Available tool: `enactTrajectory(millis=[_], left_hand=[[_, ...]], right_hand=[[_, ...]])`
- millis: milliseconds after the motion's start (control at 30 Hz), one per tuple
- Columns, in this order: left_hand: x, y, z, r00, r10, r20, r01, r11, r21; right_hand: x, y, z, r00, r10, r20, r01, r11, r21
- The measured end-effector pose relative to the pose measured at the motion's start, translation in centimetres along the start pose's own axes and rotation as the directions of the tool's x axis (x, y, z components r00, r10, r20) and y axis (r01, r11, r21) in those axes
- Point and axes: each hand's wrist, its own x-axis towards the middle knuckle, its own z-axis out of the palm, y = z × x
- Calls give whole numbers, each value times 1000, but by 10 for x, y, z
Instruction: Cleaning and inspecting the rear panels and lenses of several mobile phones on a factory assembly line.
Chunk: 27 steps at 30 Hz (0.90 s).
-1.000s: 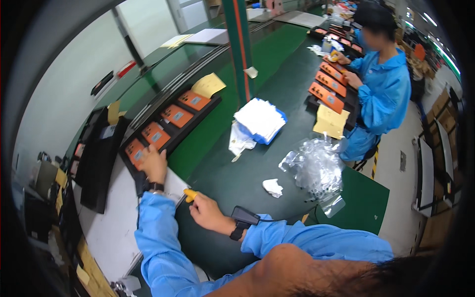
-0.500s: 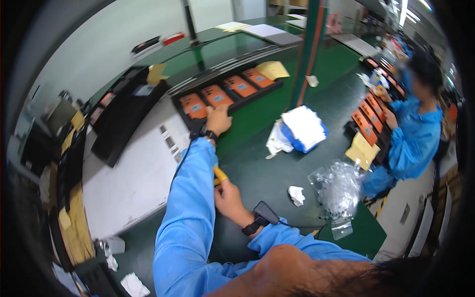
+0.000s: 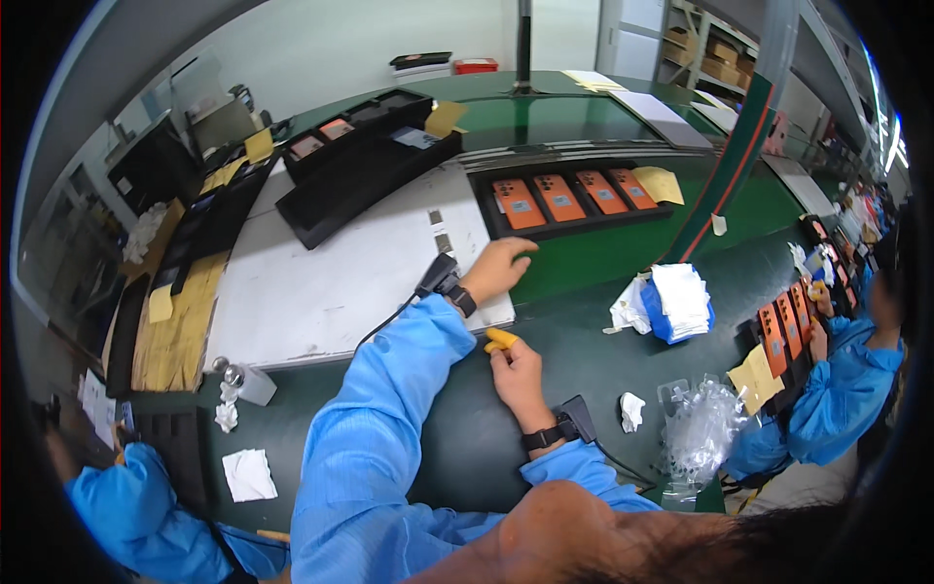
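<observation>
My left hand [image 3: 498,269] reaches over the right edge of the white board [image 3: 331,292]. Its fingers are stretched toward the right, and nothing shows in them. Just beyond lies a black tray [image 3: 574,227] holding several orange phones [image 3: 559,198], backs up, each with a pale label. A gap separates the hand from the tray. My right hand [image 3: 519,378] is nearer to me, beside the board's front corner over the dark green table. Yellow finger cots [image 3: 501,338] cover fingertips on it. Its fingers are loosely bent with the thumb beside them, and I see nothing held.
Black trays [image 3: 370,180] lie tilted on the board's far side. To the right are a pile of white wipes [image 3: 681,300], a heap of clear plastic bags [image 3: 700,428] and a green post [image 3: 725,165]. A metal-topped bottle [image 3: 248,382] stands left. Co-workers sit at both sides.
My left hand has drawn back from the leftmost orange phone toward me. The view has swung left, bringing a co-worker's blue sleeve in at lower left. The phones stay in their tray.
</observation>
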Motion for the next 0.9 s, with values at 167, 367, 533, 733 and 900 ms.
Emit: enactTrajectory(millis=[167, 367, 533, 733, 900], left_hand=[[-41, -64, -121, 675, 123, -728, 288, 864, 413], [-109, -123, -241, 45, -291, -956, 895, 437, -91], [-122, -167, -252, 32, -557, -830, 737, 574, -357], [-125, -129, -259, 85, -837, -540, 524, 499, -690], [-126, -88, -210, 245, -896, -370, 542, 443, -714]], right_hand=[[1, 1, -1, 999, 25, 21, -26, 1000, 17], [-2, -2, -2, 998, 49, 34, -48, 999, -24], [-3, 0, 2, 995, 39, 93, -32, 997, -77], [-2, 0, 6, 998, -15, 65, 19, 998, -54], [1, 9, 4, 998, -36, 48, 37, 999, -21]])
